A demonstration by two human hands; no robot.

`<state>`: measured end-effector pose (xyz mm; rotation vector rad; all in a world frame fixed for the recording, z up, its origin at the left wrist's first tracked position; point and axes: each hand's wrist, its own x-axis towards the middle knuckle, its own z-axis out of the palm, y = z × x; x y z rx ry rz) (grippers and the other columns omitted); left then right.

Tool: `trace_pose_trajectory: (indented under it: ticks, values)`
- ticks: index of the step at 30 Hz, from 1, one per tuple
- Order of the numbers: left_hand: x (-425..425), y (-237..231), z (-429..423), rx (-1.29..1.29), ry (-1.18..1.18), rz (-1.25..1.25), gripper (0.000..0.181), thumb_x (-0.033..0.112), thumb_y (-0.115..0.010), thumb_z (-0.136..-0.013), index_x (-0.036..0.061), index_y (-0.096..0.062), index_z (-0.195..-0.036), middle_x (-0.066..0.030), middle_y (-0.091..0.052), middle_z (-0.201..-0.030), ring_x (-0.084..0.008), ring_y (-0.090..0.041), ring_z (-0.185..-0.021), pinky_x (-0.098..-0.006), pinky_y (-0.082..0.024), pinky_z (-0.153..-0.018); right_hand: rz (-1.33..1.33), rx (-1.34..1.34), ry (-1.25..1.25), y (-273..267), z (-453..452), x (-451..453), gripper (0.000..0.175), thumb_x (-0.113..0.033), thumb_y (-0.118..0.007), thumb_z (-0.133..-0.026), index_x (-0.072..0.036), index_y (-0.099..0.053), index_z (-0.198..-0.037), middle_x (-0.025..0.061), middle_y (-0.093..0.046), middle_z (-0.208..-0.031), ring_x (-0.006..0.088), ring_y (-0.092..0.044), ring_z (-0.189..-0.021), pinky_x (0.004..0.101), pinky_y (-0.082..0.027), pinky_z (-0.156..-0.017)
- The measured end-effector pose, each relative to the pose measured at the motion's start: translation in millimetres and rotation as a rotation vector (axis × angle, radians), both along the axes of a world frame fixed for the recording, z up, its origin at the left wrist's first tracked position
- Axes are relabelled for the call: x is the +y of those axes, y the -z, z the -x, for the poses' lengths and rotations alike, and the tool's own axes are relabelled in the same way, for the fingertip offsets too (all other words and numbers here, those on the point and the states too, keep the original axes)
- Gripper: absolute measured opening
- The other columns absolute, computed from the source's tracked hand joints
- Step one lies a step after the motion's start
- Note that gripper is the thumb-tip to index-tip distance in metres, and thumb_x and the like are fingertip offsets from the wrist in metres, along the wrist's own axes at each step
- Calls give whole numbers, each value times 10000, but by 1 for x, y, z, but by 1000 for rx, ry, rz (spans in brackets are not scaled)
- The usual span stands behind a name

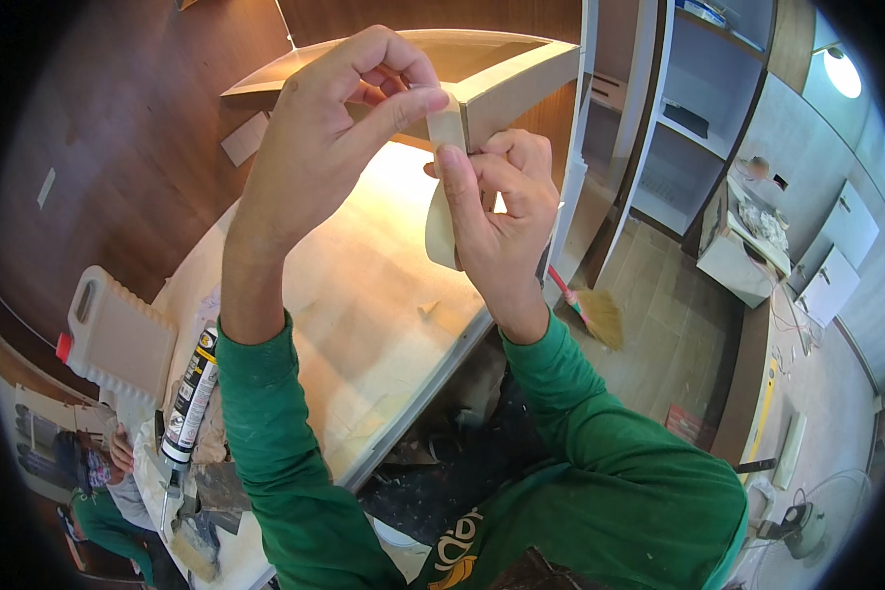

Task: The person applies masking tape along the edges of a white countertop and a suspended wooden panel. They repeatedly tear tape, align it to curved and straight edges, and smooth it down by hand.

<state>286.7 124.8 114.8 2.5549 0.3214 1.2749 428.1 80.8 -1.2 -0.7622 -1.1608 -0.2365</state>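
Observation:
In front of me a wood shelf with pale edges juts from the brown panelled wall, its near corner facing me. My left hand pinches the upper end of a pale strip, probably masking tape, against that corner. Below the shelf edge, my right hand grips the pale curved band that continues from the strip, apparently a tape roll. My right thumb presses on the strip's lower part. Its other fingers curl behind the corner, and the band's far side is partly hidden by the hand.
Under the shelf is a lit worktop. To the left stand a plastic jug and a caulking gun with a cartridge, near a brush. Another person is at lower left. A broom lies on the floor; a fan stands right.

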Motion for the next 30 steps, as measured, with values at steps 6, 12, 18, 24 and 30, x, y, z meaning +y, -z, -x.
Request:
trace_pose_trajectory:
  ticks: [6, 12, 18, 24, 30]
  values:
    - [-7, -6, 9, 75, -1, 78, 104, 124, -730, -965, 37, -678, -989, -16, -689, -913, -113, -652, -868, -283, -533, -803, 18, -29, -16, 7, -2, 2, 88, -153, -814, -882, -84, -796, -830, 53, -622, -845, 230, -538, -883, 359, -422, -742]
    - [-17, -6, 13, 229, 23, 143, 121, 130, -740, -948, 16, -699, -957, -24, -694, -907, -118, -627, -832, -293, -501, -812, 130, -19, -192, 28, -3, -13, 70, -120, -803, -879, -56, -789, -903, 72, -679, -908, 241, -576, -883, 362, -457, -761]
    - [-48, -13, 8, 343, -34, 139, 145, 126, -748, -931, -9, -698, -916, -35, -700, -850, -128, -625, -808, -300, -497, -803, 237, -128, -331, 36, -25, -45, 89, -95, -759, -910, -51, -793, -979, 84, -705, -973, 229, -600, -936, 348, -467, -821]
    - [-69, -3, 2, 306, -142, 37, 235, 140, -765, -917, 26, -639, -1078, -46, -687, -894, -126, -622, -805, -299, -487, -755, 357, -106, -724, 35, -37, -75, 134, -107, -686, -982, -39, -799, -1009, 69, -685, -976, 180, -627, -928, 316, -482, -813]
    - [-73, 16, 24, 363, -458, 281, 438, 275, -807, -905, 53, -563, -1193, -28, -634, -968, -134, -608, -859, -298, -492, -750, 542, -9, -991, 49, -33, -64, 222, -151, -617, -1033, 0, -778, -1006, 44, -662, -891, 106, -636, -821, 277, -485, -732]
